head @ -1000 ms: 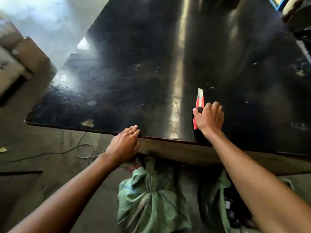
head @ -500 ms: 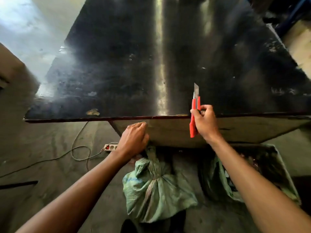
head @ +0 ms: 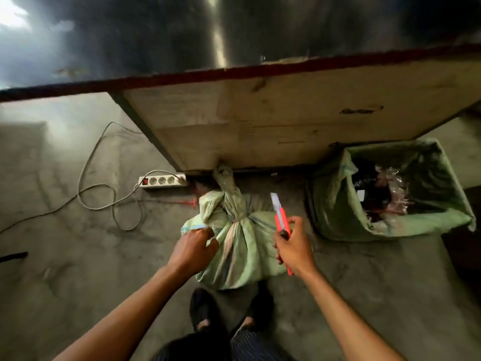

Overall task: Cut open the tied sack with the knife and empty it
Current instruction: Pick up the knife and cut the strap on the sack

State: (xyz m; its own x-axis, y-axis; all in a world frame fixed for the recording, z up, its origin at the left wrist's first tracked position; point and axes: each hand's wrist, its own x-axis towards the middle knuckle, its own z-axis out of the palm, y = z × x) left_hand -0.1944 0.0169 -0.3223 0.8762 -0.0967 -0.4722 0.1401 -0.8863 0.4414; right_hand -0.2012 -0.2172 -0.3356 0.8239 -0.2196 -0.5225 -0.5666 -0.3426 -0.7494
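This looks like a workshop or storeroom, though the blurred view leaves some doubt. A bare, stained grey concrete floor carries a white power strip with a loose cable, beside a dark scuffed desk with an unpainted plywood side panel and an open green woven sack of scraps.

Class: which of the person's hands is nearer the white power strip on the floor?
Left. The left hand grips the tied sack, just right of and below the power strip. The right hand, holding the knife, is farther right, beyond the sack.

Tied green sack, orange knife
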